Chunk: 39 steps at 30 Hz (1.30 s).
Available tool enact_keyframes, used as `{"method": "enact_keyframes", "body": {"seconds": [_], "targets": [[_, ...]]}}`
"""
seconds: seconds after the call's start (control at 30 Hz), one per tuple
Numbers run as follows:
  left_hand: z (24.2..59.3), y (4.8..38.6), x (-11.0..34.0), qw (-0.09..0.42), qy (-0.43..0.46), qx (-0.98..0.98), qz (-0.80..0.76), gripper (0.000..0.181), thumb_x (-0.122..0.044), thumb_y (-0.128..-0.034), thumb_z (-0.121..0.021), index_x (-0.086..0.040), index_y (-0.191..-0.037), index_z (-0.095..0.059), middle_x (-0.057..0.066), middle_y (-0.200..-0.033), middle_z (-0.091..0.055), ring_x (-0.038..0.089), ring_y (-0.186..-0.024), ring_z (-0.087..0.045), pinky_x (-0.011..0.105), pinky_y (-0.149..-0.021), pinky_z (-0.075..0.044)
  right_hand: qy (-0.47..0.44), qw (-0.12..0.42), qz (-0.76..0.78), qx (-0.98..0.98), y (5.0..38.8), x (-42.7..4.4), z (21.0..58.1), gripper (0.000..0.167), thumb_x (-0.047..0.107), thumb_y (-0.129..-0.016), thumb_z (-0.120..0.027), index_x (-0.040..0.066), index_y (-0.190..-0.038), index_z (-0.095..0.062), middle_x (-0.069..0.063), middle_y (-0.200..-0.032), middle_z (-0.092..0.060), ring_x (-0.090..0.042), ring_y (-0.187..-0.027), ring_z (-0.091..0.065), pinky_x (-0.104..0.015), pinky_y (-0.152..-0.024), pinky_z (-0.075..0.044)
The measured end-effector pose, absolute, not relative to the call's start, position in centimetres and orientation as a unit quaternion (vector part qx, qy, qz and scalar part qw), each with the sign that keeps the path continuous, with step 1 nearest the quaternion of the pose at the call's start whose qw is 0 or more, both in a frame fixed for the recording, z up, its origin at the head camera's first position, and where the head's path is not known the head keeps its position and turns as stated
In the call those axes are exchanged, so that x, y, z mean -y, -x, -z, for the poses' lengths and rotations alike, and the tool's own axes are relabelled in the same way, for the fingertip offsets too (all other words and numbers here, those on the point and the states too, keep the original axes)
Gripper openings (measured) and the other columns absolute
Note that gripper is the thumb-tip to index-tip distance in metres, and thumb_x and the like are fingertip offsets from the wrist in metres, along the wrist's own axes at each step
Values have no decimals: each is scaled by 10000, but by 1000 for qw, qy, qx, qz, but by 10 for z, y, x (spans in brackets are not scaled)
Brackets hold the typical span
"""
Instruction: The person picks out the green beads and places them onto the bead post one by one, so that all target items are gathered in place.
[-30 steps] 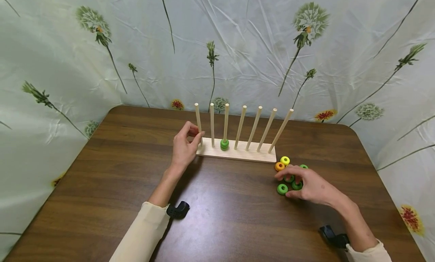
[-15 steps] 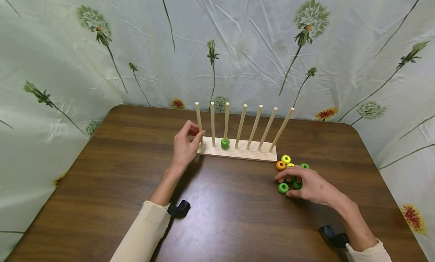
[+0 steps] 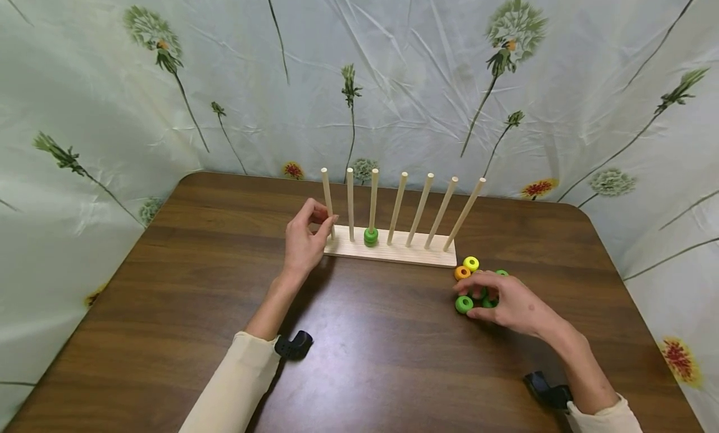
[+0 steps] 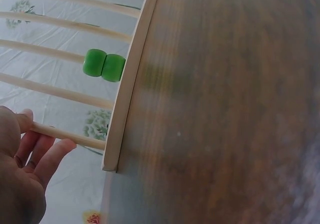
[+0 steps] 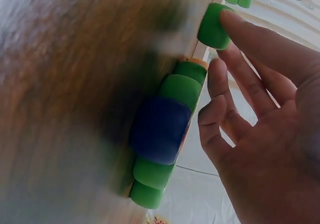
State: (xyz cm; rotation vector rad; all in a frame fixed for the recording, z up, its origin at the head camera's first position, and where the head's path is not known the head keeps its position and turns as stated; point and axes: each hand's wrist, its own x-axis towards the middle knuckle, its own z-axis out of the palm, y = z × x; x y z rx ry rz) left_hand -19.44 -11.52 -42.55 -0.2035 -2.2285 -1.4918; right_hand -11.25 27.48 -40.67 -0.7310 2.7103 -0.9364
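A wooden stand (image 3: 412, 253) holds a row of several upright pegs. Two green rings (image 4: 103, 65) are stacked on its third peg from the left. With thumb and fingers, my left hand (image 3: 303, 244) grips the leftmost peg (image 4: 90, 142). Over the loose rings at the stand's right end, my right hand (image 3: 513, 301) pinches a green ring (image 5: 212, 29) between thumb and a finger, and the ring appears raised off the table. Beneath this hand lie more green rings (image 5: 182, 89) and a dark blue ring (image 5: 160, 129), which the hand hides in the head view.
A yellow ring (image 3: 470, 262) and an orange ring (image 3: 462, 272) lie by the stand's right corner. The brown wooden table (image 3: 359, 358) ends at the back against a dandelion-patterned curtain (image 3: 415, 96). Black straps with cameras sit on both wrists.
My right thumb and finger have closed in on the nearest green ring, and it has moved slightly up and left from its spot. My left hand stays on the leftmost peg.
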Motion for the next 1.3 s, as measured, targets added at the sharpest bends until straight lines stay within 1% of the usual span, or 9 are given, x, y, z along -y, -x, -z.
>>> {"method": "enact_keyframes", "body": {"seconds": [0.2,0.37,0.53,0.67,0.83,0.97,1.07,1.2,1.3], "targets": [[425,196,114,224,82,804,545,169,-77,-936,-767,-2,-970,-619,182,-885,-697,284,-871,-702,152,-621,-507,239,53,317,-916,114,-274,404,410,83,-791,-895,202,-1157,-753,108,-1006,-712,-85,-878,-597,-251,-699,-468],[426,194,115,221,76,806,544,171,-82,-934,-771,-5,-971,-623,177,-884,-702,276,-867,-700,172,-633,-524,245,18,324,-913,114,-271,406,447,57,-782,-897,190,-1179,-738,89,-1052,-734,-78,-903,-637,-270,-733,-534],[426,192,118,224,70,813,533,164,-85,-937,-769,-13,-975,-626,167,-887,-707,273,-875,-705,215,-634,-529,239,11,337,-910,114,-265,408,444,63,-808,-882,188,-1203,-723,74,-1103,-726,-49,-925,-694,-294,-778,-588],[426,193,118,223,73,814,532,166,-93,-943,-763,-13,-981,-624,170,-893,-706,277,-886,-706,241,-648,-539,236,5,358,-904,116,-262,406,427,17,-806,-871,137,-1184,-713,44,-1099,-713,-56,-896,-726,-307,-781,-619],[427,194,114,217,68,812,537,166,-79,-931,-770,-14,-971,-623,164,-878,-706,267,-872,-706,251,-659,-561,239,-9,386,-891,117,-262,405,411,-25,-818,-845,82,-1186,-696,-8,-1118,-691,-53,-881,-723,-256,-780,-618],[426,195,112,216,72,812,537,166,-84,-930,-772,-17,-972,-626,161,-879,-713,270,-871,-711,242,-653,-555,239,-24,408,-881,116,-259,405,385,-53,-834,-820,40,-1186,-694,-35,-1121,-657,-49,-903,-696,-228,-778,-612],[425,196,112,220,73,813,534,169,-94,-934,-773,-19,-972,-627,162,-884,-715,275,-874,-713,248,-647,-556,236,-34,416,-878,118,-255,404,369,-69,-837,-810,34,-1175,-702,-45,-1121,-642,-36,-903,-673,-216,-772,-606],[425,195,114,223,69,813,533,167,-93,-935,-771,-20,-969,-625,166,-887,-715,277,-878,-709,297,-655,-572,229,-41,435,-870,123,-249,403,355,-84,-834,-805,35,-1155,-710,-60,-1112,-634,-48,-889,-659,-194,-768,-592],[427,193,115,221,65,815,531,161,-88,-934,-770,-24,-969,-626,163,-884,-716,271,-875,-707,295,-659,-567,226,-42,455,-860,125,-245,402,341,-81,-846,-797,17,-1160,-708,-85,-1125,-634,-59,-887,-655,-180,-766,-582]]}}
